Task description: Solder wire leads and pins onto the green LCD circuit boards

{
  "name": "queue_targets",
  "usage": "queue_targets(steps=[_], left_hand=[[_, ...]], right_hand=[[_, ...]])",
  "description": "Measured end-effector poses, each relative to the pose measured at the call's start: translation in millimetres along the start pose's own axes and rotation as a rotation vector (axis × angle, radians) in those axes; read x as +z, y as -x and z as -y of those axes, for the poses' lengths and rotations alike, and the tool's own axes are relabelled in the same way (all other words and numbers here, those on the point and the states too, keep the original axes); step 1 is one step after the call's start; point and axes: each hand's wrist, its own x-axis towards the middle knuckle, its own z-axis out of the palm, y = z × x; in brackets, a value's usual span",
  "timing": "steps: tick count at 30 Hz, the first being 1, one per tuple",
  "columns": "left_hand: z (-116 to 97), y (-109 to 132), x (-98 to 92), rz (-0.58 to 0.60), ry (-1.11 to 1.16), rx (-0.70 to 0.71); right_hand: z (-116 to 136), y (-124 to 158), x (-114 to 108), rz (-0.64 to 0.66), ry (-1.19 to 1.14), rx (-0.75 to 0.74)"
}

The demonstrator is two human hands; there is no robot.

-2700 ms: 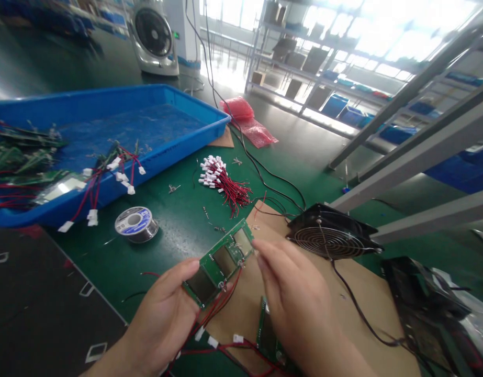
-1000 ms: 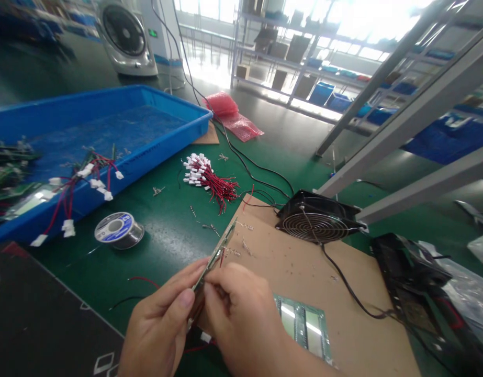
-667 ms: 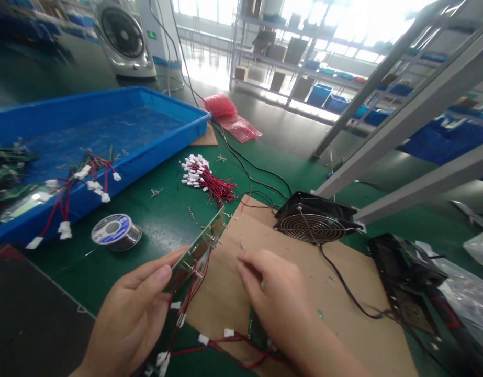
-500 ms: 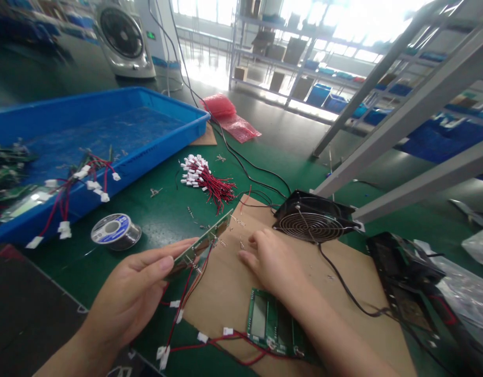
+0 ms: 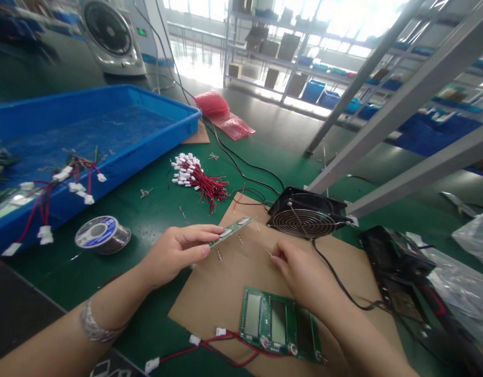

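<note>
My left hand grips the near end of a green circuit board, thumb below and fingers above, tilted over the cardboard. Several small coiled metal springs show along its lower side; whether all are fixed to it I cannot tell. My right hand is closed in a pinch over the cardboard, with a tiny metal piece at its fingertips, too small to name. Just below that hand lies a green panel of boards with display windows, red and black leads running from it to white connectors.
A solder spool stands left, beside a blue bin holding wired boards. Bundled leads with white connectors lie beyond the cardboard. A black fan, its cable and metal beams occupy the right, near a black tool stand.
My left hand has moved right and turned the board flatter. The right hand has shifted right, away from the board, fingers now pinched. More of the display panel shows.
</note>
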Motion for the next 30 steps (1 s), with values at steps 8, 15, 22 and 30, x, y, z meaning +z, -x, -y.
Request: queue_targets(steps=[8,15,22,30], left_hand=[[4.0,1.8,13.1,0.062,-0.162,0.101],[2.9,1.7,27.5,0.077,-0.31,0.175],[5.8,3.8,28.6,0.086,-0.457,0.232],[9.6,3.6,28.0,0.111,-0.583,0.281]], right_hand=[[-15.8,27.7,-8.6,0.003,-0.142,0.085],[-23.3,42.6,-9.3,0.004,-0.268,0.123],[-29.8,45.5,-6.2,-0.043,-0.353,0.142],[-30.3,46.3,-3.0,-0.044,-0.451,0.149]])
